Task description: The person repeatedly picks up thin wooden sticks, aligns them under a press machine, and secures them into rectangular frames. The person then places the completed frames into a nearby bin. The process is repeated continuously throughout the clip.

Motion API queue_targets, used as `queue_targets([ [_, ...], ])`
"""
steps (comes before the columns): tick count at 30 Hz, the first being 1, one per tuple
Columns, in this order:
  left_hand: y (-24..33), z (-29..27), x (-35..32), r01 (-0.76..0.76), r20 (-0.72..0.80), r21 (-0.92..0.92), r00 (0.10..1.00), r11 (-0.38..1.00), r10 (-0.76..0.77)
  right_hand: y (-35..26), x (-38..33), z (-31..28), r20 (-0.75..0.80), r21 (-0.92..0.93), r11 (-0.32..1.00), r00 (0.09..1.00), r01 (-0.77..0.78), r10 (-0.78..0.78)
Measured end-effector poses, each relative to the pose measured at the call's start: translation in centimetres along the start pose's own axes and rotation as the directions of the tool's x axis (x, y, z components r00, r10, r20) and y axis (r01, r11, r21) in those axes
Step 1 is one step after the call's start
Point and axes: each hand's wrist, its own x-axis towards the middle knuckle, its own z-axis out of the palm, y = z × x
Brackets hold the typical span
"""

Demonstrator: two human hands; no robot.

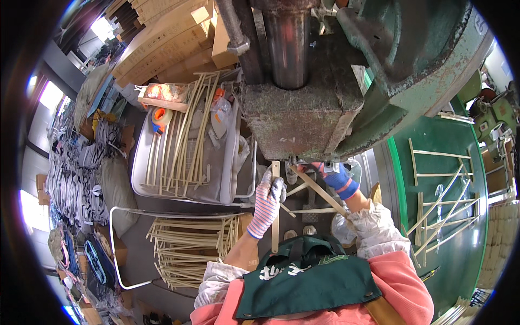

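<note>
My left hand (pixel 266 201), in a striped work glove, is closed round a cream flat bar (pixel 275 230) with a hole near its far end. The bar points away from me, its far end close to the block of a heavy press (pixel 300 116). My right hand (pixel 340 180), in a blue glove, is just under the block's right front edge. Its fingers are curled and partly hidden there, and what they hold cannot be made out. Beside it a second cream bar (pixel 319 189) slants down toward my right sleeve. Thin cream crossbars (pixel 310 210) show between the two bars.
Left of the press, a white bin (pixel 140 179) holds cream rods, a tape dispenser (pixel 160 117) and a small box. Stacked cream frames (pixel 189 246) lie nearer, by a bent white tube rail (pixel 115 246). On the right, more frames rest on a green table (pixel 460 227). Cartons (pixel 162 51) are piled behind.
</note>
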Motion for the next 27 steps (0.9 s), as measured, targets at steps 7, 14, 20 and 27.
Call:
queue_targets([
  [7, 0.7, -0.4, 0.8, -0.05, 0.089, 0.185, 0.995, 0.982, 0.034, 2.6, 0.3, 2.8, 0.278, 0.602, 0.634, 0.872, -0.486, 0.404],
  [14, 0.6, -0.8, 2.1, -0.202, 0.0, 0.233, 0.978, 0.951, 0.208, -2.0, -1.3, 1.1, 0.19, -0.768, 0.637, 0.927, -0.064, 0.322],
  [20, 1.5, -1.5, 4.4, 0.069, 0.146, 0.13, 0.985, 0.989, -0.088, -5.6, -2.4, -1.0, 0.377, 0.151, 0.736, 0.727, -0.659, 0.574],
  [27, 4.4, -1.9, 4.8, 0.081, 0.126, 0.055, 0.988, 0.995, -0.088, -6.7, -0.9, -2.0, 0.516, 0.333, 0.463, 0.57, -0.822, 0.64],
])
